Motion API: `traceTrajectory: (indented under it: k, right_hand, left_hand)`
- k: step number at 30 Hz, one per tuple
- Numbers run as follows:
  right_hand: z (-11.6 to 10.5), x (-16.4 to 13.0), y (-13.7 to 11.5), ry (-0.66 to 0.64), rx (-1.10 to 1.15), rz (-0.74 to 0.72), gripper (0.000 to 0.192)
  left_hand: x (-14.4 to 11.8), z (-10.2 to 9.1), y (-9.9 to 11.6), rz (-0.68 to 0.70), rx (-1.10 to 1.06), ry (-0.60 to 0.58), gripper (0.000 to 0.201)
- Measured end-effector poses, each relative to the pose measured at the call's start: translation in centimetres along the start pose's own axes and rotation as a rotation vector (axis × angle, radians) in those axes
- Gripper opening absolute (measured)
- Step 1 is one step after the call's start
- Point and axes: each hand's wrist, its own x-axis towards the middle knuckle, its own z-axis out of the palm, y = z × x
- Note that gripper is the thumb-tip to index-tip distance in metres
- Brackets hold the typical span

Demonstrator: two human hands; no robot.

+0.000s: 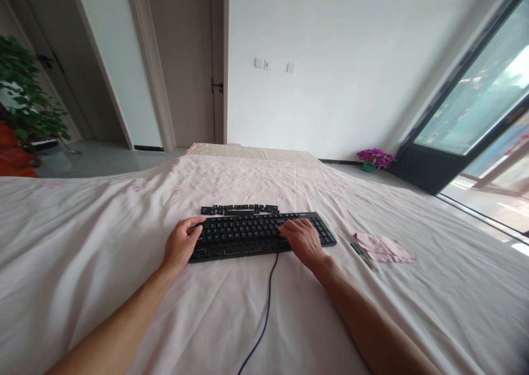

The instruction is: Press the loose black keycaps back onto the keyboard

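A black keyboard [239, 230] lies on the pale flowered cloth in front of me. Along its near edge, a row of key positions shows bare, without caps. My left hand [182, 242] is closed around the left end, thumb on top. Over the right part of the keys rests my right hand [303, 240], fingers curled down and together; whatever is under the fingertips is hidden. Just beyond the far edge, several loose keycaps [242, 207] stand in a line, a long space bar [238, 213] among them. From the near side a dark cable [269, 292] runs toward me.
Right of the keyboard, a folded pink cloth [384, 248] lies beside a small dark-ended tool [357, 248] with thin prongs. The flowered cloth [103, 242] is wrinkled. Farther off are a door [182, 60], purple flowers [375, 157] and a glass door [475, 99].
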Motion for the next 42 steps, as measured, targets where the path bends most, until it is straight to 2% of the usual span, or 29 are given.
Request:
traceTrajectory:
  k: [9,14,20,23,28,37,42]
  right_hand:
    - [0.0,-0.1,-0.3,-0.037,-0.024,0.018,0.016]
    - [-0.7,-0.3,-1.1,-0.107,-0.077,0.038,0.019]
    - [-1.7,-0.4,-2.4,-0.178,-0.105,0.057,0.038]
    - [-1.6,-0.2,-2.9,-0.19,-0.11,0.048,0.04]
    - [-1.1,-0.6,-2.6,-0.152,-0.041,0.088,0.041]
    - [0.3,-2.6,0.0,0.046,0.18,0.339,0.05]
    - [-0.2,-2.6,-0.6,0.067,0.182,0.278,0.048]
  left_hand:
    - [0.0,0.0,-0.1,0.008,0.009,0.005,0.032]
    - [0.0,0.0,0.1,0.002,0.011,0.004,0.032]
    - [-0.1,-0.1,0.2,-0.012,0.017,-0.001,0.031]
    - [-0.1,-0.1,0.3,-0.005,0.012,-0.005,0.032]
    - [-0.2,-0.2,0.4,0.0,0.022,-0.003,0.034]
    - [-0.2,-0.1,0.1,0.009,0.034,0.0,0.035]
    - [-0.2,-0.1,0.3,0.006,0.051,-0.003,0.033]
